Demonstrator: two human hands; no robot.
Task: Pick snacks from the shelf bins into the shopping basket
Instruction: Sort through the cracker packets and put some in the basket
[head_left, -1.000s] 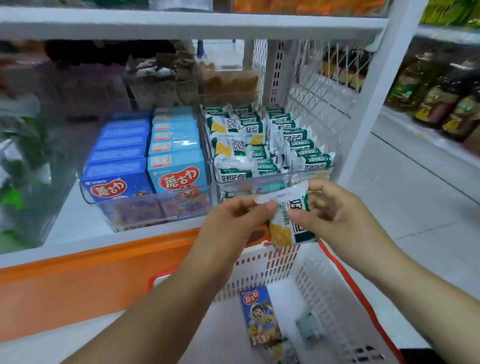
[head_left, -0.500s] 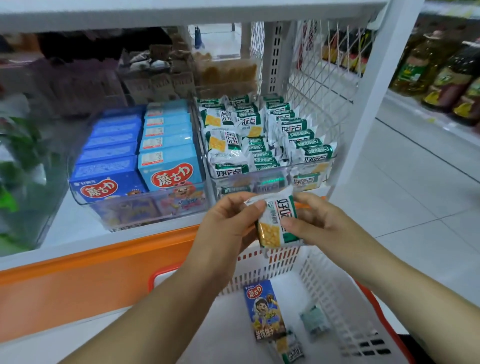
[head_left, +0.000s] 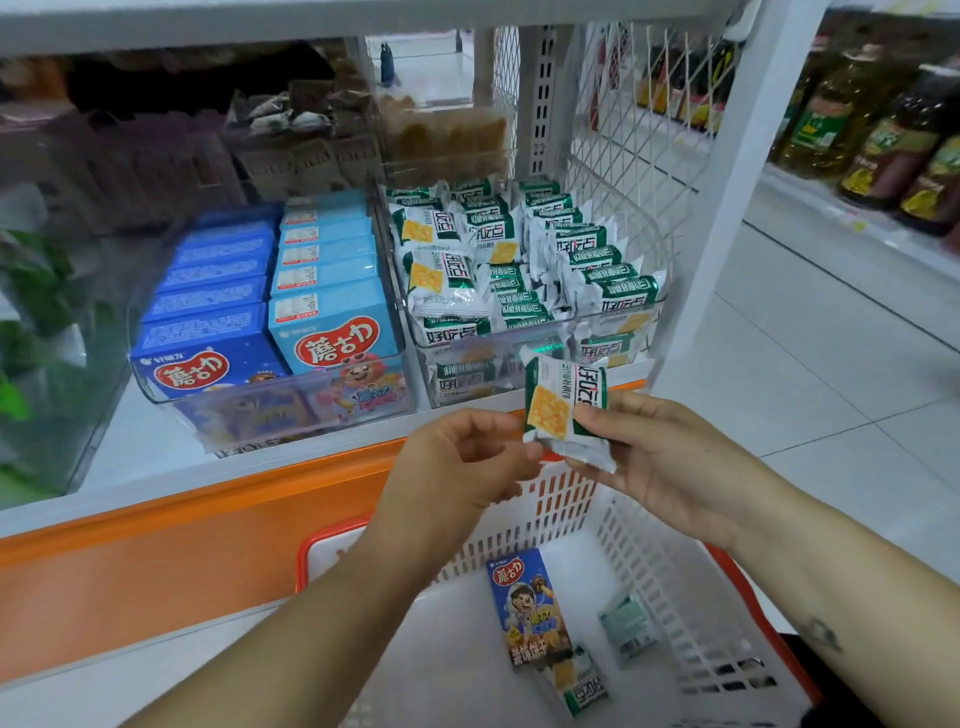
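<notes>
Shelf bins (head_left: 467, 358) behind, basket (head_left: 670, 587) below. Right hand (head_left: 670, 467) pinches cracker packet (head_left: 566, 400) at its side; left hand (head_left: 457, 467) curls beside it, contact unclear. Likely light, crushable: grip the seam.

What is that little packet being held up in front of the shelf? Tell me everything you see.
The packet is a glossy white and green plastic wrapper picturing a yellow square cracker, with crimped ends. It is held nearly upright over the basket rim, pinched at its lower right by the right hand. The left hand is close beside it, contact unclear.
</notes>
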